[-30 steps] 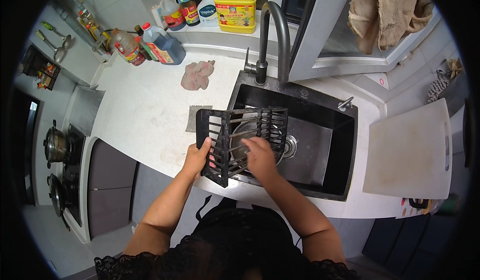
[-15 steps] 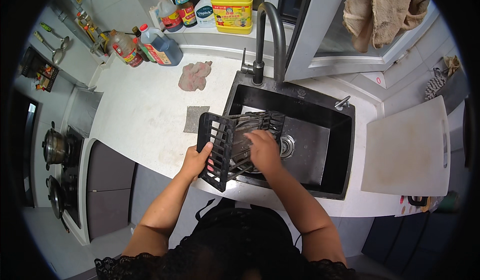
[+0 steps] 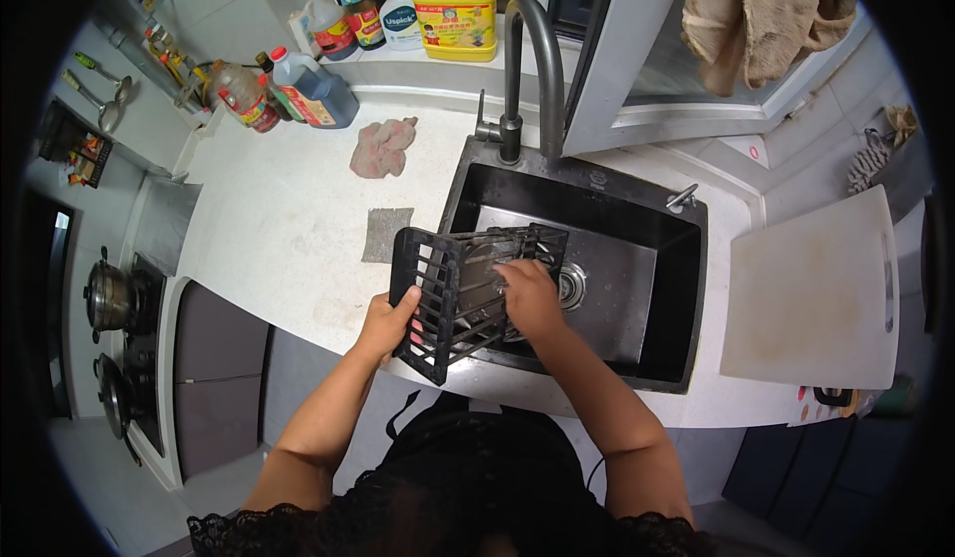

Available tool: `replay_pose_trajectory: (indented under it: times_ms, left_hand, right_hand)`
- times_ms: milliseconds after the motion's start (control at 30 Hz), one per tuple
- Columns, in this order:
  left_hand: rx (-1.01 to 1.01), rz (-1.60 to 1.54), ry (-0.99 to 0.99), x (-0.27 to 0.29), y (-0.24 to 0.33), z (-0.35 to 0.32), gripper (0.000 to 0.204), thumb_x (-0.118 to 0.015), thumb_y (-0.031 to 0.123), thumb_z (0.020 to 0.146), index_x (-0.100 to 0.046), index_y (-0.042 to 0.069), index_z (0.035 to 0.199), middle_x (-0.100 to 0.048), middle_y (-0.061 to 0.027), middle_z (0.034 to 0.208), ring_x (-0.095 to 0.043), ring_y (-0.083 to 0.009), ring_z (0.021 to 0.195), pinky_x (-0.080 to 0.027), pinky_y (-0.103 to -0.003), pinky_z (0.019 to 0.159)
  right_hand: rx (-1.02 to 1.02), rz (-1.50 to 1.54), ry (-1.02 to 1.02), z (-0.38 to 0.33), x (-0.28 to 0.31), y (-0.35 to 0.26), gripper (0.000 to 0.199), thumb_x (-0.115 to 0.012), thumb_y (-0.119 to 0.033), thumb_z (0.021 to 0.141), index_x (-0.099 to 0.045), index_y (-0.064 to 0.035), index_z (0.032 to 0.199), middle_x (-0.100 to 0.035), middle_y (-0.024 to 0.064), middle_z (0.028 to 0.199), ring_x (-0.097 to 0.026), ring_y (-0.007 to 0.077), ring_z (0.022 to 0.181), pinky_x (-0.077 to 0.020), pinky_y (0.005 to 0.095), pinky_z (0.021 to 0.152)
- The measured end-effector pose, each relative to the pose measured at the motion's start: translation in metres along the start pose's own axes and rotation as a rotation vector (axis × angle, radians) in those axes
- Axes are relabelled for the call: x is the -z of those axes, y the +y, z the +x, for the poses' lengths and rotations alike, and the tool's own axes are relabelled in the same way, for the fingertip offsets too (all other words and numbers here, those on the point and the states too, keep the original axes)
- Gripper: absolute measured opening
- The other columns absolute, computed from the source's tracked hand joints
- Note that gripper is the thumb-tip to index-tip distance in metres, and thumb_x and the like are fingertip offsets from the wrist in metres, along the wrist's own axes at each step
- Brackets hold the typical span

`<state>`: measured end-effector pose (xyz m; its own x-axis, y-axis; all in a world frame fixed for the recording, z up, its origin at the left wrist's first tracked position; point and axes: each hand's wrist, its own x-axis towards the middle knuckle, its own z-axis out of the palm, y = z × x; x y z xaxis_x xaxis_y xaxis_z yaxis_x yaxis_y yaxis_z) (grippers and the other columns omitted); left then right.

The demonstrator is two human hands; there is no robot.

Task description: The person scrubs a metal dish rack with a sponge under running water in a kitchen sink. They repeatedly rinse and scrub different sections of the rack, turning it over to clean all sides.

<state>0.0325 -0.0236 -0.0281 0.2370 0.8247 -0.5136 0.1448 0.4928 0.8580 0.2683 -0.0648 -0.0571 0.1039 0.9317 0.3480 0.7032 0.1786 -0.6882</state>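
Observation:
A black slatted rack (image 3: 448, 323), with one slotted panel toward me and thin rods running back to another, is tilted over the left part of the dark sink (image 3: 637, 283). My left hand (image 3: 386, 326) grips the near panel's left edge, thumb on the frame. Between the rods my right hand (image 3: 533, 300) is closed, fingers bent down at the middle of the rack. Whatever those fingers hold, if anything, is hidden. Behind the rack, a grey scouring pad (image 3: 388, 235) lies flat on the white counter (image 3: 284, 229).
A tall grey faucet (image 3: 542, 70) rises behind the sink. A crumpled cloth (image 3: 383, 147) and several bottles, including a yellow jug (image 3: 455, 20), stand toward the back. A white cutting board (image 3: 811, 293) is at the right. Pots (image 3: 111, 293) sit on the stove at left.
My right hand has shifted slightly right along the rack's rods. My left hand keeps its grip, and the rack's tilt has changed only a little.

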Motion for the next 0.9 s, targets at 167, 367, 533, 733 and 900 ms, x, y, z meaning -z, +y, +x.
replay_pose_trajectory:
  times_ms: [167, 367, 533, 733, 900]
  left_hand:
    - [-0.01, -0.019, 0.04, 0.003, -0.005, 0.006, 0.044, -0.062, 0.043, 0.087, -0.055, 0.001, 0.079, -0.055, -0.0055, 0.067, -0.054, -0.0135, 0.05, -0.048, -0.027, 0.042]
    - [0.017, -0.042, 0.02, 0.012, -0.005, 0.004, 0.043, -0.061, 0.043, 0.087, -0.054, 0.001, 0.078, -0.056, -0.006, 0.066, -0.055, -0.0139, 0.051, -0.047, -0.027, 0.042]
    - [0.001, -0.014, 0.003, 0.017, -0.009, 0.001, 0.044, -0.062, 0.044, 0.087, -0.054, 0.002, 0.076, -0.055, -0.0058, 0.063, -0.055, -0.0141, 0.048, -0.047, -0.027, 0.041]
    - [-0.038, -0.055, -0.054, 0.013, 0.004, -0.002, 0.044, -0.062, 0.044, 0.086, -0.053, 0.002, 0.076, -0.055, -0.0051, 0.062, -0.055, -0.0135, 0.047, -0.048, -0.027, 0.042]
    - [-0.053, -0.039, -0.05, 0.012, -0.005, 0.005, 0.044, -0.062, 0.044, 0.086, -0.053, 0.002, 0.076, -0.056, -0.0058, 0.062, -0.056, -0.0138, 0.047, -0.048, -0.027, 0.041]
  right_hand:
    - [0.116, 0.21, 0.095, 0.011, -0.004, -0.06, 0.034, -0.058, 0.008, 0.068, -0.063, -0.0007, 0.1, -0.06, 0.0136, 0.098, -0.057, 0.0314, 0.089, -0.0482, 0.0367, 0.078]
    - [-0.006, 0.108, 0.063, -0.004, 0.006, 0.013, 0.032, -0.057, 0.005, 0.071, -0.064, -0.0028, 0.101, -0.06, 0.0126, 0.097, -0.057, 0.0309, 0.09, -0.0473, 0.0376, 0.08]
    - [0.022, 0.267, 0.117, 0.022, 0.024, -0.041, 0.034, -0.062, 0.004, 0.069, -0.064, -0.0028, 0.102, -0.059, 0.0114, 0.095, -0.056, 0.0301, 0.09, -0.0473, 0.0363, 0.079]
    - [0.09, -0.047, 0.022, 0.037, 0.022, -0.022, 0.03, -0.06, 0.001, 0.072, -0.063, -0.0037, 0.102, -0.059, 0.0104, 0.098, -0.054, 0.03, 0.095, -0.046, 0.0382, 0.082]
    - [0.216, 0.029, 0.018, 0.04, 0.019, -0.045, 0.037, -0.06, 0.003, 0.067, -0.062, -0.0023, 0.104, -0.058, 0.0141, 0.098, -0.055, 0.0326, 0.093, -0.0453, 0.0403, 0.083]
